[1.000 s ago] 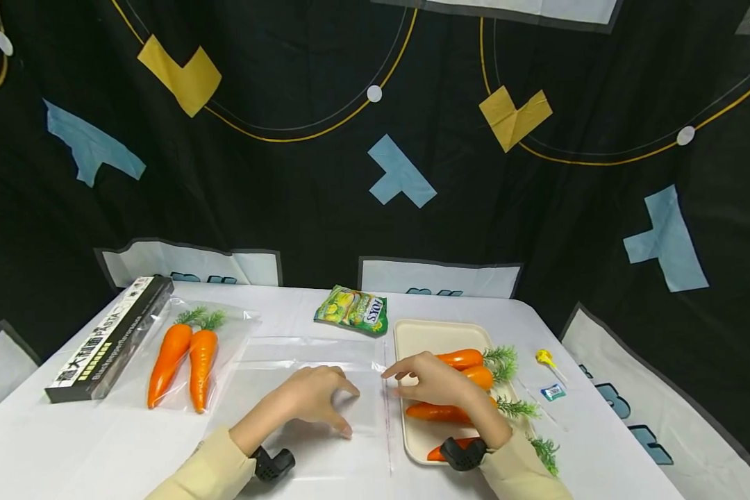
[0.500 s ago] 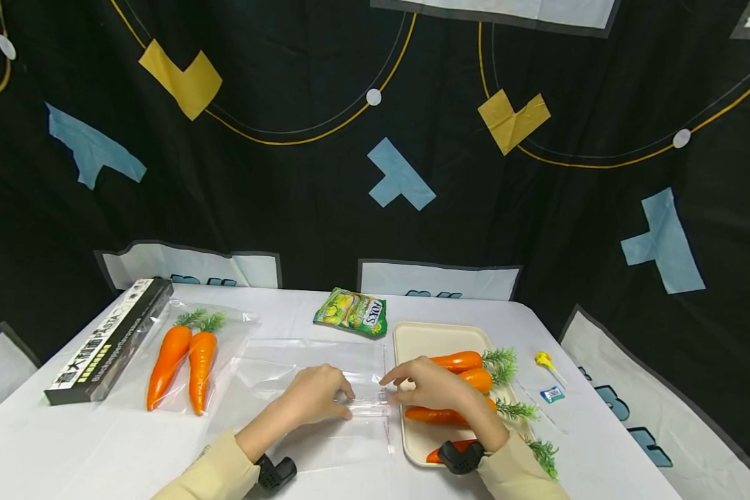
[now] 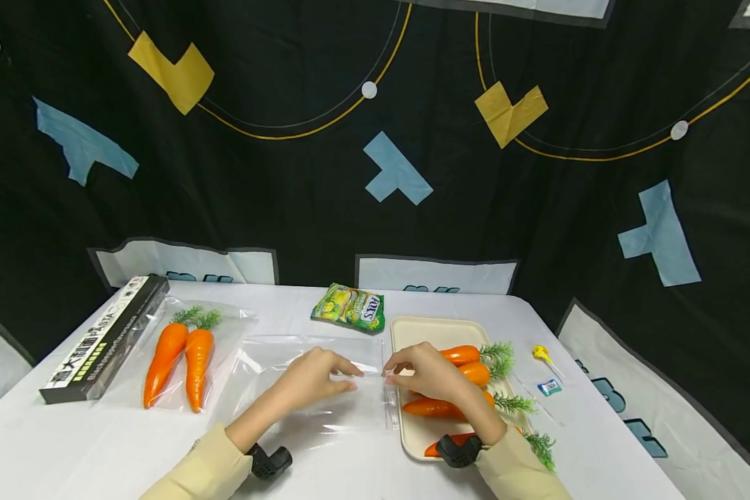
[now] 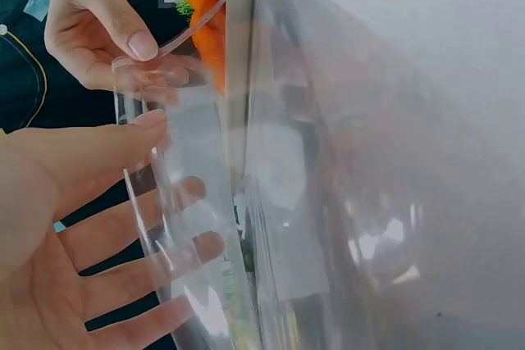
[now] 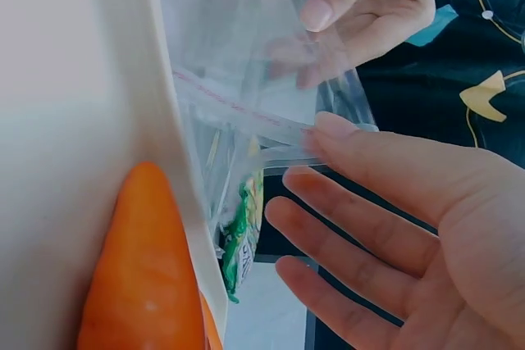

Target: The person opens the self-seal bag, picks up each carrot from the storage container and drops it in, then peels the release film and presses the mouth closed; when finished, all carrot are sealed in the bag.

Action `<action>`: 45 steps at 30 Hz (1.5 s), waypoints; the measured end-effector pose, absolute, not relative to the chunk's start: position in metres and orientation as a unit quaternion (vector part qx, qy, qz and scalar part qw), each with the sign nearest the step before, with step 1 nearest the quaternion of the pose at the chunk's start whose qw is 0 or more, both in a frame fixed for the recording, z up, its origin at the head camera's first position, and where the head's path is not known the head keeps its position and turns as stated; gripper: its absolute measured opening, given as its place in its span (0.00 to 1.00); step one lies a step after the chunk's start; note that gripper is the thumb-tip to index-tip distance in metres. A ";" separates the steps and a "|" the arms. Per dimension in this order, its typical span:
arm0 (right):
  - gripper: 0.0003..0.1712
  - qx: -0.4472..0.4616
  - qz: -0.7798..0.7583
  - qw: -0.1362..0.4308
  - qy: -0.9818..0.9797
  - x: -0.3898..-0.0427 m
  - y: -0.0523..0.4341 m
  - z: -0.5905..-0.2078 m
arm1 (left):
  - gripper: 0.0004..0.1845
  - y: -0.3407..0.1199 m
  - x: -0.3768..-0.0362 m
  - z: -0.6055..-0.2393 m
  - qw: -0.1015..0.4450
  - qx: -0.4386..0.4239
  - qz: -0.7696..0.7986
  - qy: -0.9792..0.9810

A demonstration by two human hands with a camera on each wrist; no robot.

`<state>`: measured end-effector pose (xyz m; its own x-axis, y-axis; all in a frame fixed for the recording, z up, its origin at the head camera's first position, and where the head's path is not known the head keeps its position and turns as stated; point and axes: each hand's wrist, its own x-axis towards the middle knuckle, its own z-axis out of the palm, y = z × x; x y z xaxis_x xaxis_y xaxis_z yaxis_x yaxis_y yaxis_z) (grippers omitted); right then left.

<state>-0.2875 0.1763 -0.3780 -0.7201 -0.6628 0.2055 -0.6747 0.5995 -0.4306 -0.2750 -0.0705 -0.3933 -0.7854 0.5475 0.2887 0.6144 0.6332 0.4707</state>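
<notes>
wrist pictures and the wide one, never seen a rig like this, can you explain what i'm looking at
There's no machine here, only a person's left hand and right hand. The wide picture comes from a camera worn on the head; the other two come from one on each wrist. Both hands pinch a clear bag near its edge. On the white table lie a tray with carrots, two carrots in or on a second bag, a long dark box and a green packet.
</notes>
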 end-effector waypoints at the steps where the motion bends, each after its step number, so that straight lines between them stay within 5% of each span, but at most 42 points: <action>1: 0.06 0.375 0.243 0.018 -0.895 -0.288 0.176 -0.378 | 0.10 -0.071 -0.276 -0.393 0.060 -0.326 -0.284 -0.900; 34: 0.03 0.350 0.240 0.059 -0.904 -0.288 0.176 -0.379 | 0.09 -0.074 -0.277 -0.381 0.110 -0.293 -0.373 -0.873; 45: 0.03 0.328 0.271 0.099 -0.900 -0.287 0.174 -0.377 | 0.16 -0.074 -0.279 -0.386 0.081 -0.314 -0.365 -0.873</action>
